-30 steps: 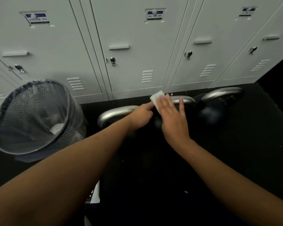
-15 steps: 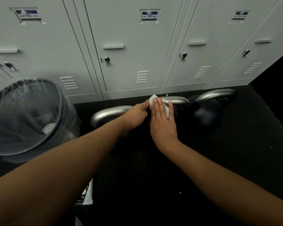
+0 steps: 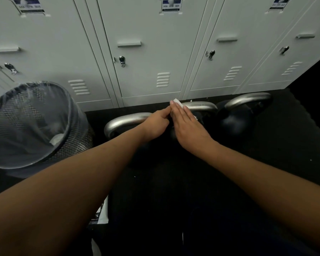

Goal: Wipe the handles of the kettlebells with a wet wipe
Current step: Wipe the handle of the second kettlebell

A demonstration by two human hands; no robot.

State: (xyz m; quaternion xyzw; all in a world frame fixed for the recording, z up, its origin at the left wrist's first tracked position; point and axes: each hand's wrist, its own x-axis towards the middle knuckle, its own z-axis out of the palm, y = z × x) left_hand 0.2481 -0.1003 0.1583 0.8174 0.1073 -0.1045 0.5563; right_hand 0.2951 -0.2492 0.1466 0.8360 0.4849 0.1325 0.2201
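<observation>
Three dark kettlebells with silver handles stand in a row on the black floor by the lockers: a left handle (image 3: 126, 121), a middle handle (image 3: 201, 106) and a right handle (image 3: 248, 100). My left hand (image 3: 155, 124) is closed around the right end of the left handle. My right hand (image 3: 187, 124) lies flat with its fingers together, pressing a white wet wipe (image 3: 178, 103) against the left end of the middle handle. Only the wipe's edges peek out past my fingers.
A black mesh waste bin (image 3: 78, 141) with a clear liner and a crumpled wipe inside stands at the left. Grey lockers (image 3: 151, 52) form a wall right behind the kettlebells. A white packet edge (image 3: 103, 211) shows beside my left forearm.
My right hand has slid with the wipe to the left along the middle handle, its fingers closing together. More of the wipe is covered now. My left hand keeps its grip.
</observation>
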